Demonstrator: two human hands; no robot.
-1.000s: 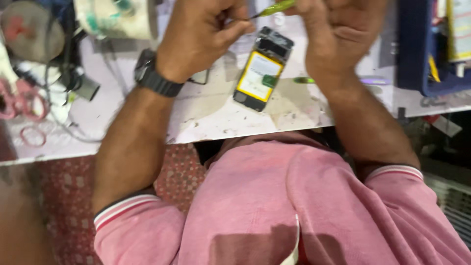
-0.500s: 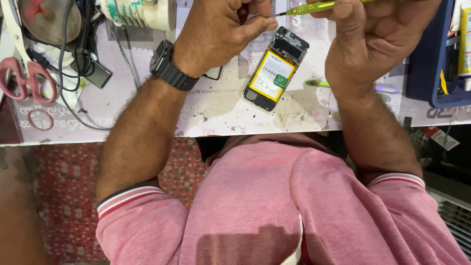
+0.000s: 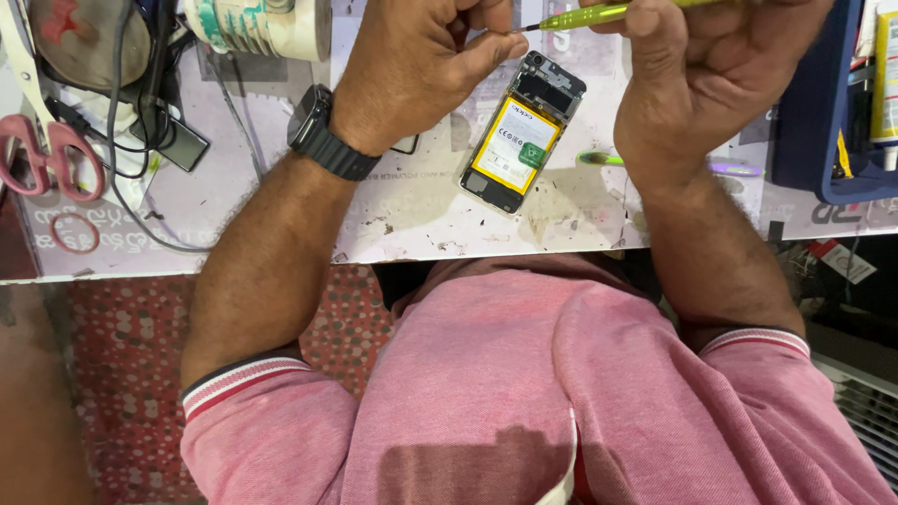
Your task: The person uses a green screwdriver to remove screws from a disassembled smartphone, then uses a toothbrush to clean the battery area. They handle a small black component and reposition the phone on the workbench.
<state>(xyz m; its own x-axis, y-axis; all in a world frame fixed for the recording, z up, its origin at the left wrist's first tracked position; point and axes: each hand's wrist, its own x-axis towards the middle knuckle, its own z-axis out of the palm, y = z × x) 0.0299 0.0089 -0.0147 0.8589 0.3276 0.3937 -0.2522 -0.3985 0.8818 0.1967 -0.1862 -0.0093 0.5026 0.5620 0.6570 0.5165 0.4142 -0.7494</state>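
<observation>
An opened phone [image 3: 522, 133] with a yellow battery showing lies tilted on the white worktop [image 3: 402, 215]. Above it my right hand [image 3: 711, 75] grips a yellow-green screwdriver [image 3: 585, 16], whose metal tip points left. My left hand [image 3: 421, 65], with a black watch [image 3: 323, 133] on the wrist, is closed with thumb and fingers pinched at the screwdriver's tip; what they pinch is too small to tell. Both hands hover just over the phone's upper end.
Pink-handled scissors [image 3: 42, 150] and black cables [image 3: 140, 84] lie at the left. A roll of tape [image 3: 262, 23] sits at the top. A blue tray [image 3: 823, 112] stands at the right. A thin pen-like tool [image 3: 730, 168] lies beside the phone.
The view has shifted so the worktop and phone sit lower and further right. My hands stay together over the phone with the screwdriver between them.
</observation>
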